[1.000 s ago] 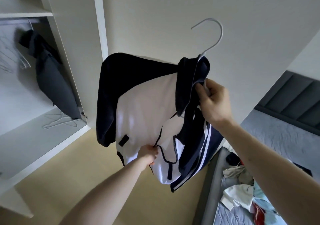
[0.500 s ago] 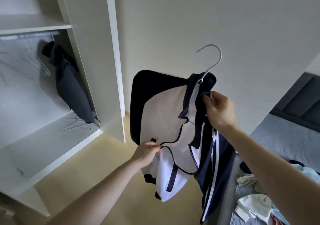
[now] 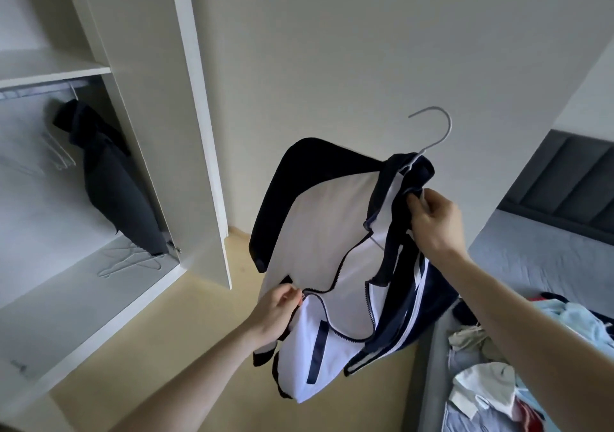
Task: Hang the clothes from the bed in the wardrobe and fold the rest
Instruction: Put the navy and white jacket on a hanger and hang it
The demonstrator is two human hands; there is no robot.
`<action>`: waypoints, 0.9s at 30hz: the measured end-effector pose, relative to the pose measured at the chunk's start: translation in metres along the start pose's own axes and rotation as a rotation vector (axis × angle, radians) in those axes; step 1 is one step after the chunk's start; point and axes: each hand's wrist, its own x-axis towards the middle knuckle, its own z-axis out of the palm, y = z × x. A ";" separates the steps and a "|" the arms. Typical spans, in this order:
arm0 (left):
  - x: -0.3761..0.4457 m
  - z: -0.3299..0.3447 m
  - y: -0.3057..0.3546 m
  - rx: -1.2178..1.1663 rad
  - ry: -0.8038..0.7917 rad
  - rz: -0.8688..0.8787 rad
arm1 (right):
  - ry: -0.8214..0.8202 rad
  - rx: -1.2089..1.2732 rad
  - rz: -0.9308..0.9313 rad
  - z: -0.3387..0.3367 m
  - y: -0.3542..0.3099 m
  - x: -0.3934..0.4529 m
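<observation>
A white and navy zip jacket [image 3: 329, 228] hangs on a white wire hanger [image 3: 438, 132] in front of me, its zip undone. My right hand [image 3: 435, 222] grips the jacket's navy collar together with the hanger's neck. Lower down, my left hand [image 3: 275, 312] pinches the left zip edge of the jacket front. At the left stands the open wardrobe [image 3: 139, 105], with a dark garment [image 3: 116, 182] hanging from its rail. The bed [image 3: 545, 265] at the right carries a pile of clothes [image 3: 491, 378].
The wardrobe door [image 3: 199, 132] stands open between the wardrobe and the jacket. Empty wire hangers [image 3: 59, 155] hang on the rail and others [image 3: 129, 258] lie on the wardrobe floor. Below is a wooden floor [image 3: 159, 358]. A grey headboard [image 3: 571, 179] backs the bed.
The view has swung right and down, so the jacket sits lower in frame. The jacket front has opened wider and my left hand has shifted left along the zip edge.
</observation>
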 end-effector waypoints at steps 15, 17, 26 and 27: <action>0.033 0.181 -0.039 0.207 -0.228 -0.074 | 0.278 -0.083 0.376 -0.125 0.181 -0.105; 0.034 0.220 -0.041 0.239 -0.254 -0.099 | 0.297 -0.073 0.432 -0.148 0.213 -0.123; 0.026 0.417 -0.054 0.312 -0.321 -0.325 | 0.297 -0.039 0.652 -0.252 0.377 -0.188; 0.027 0.445 -0.062 0.324 -0.319 -0.347 | 0.300 -0.043 0.678 -0.266 0.403 -0.194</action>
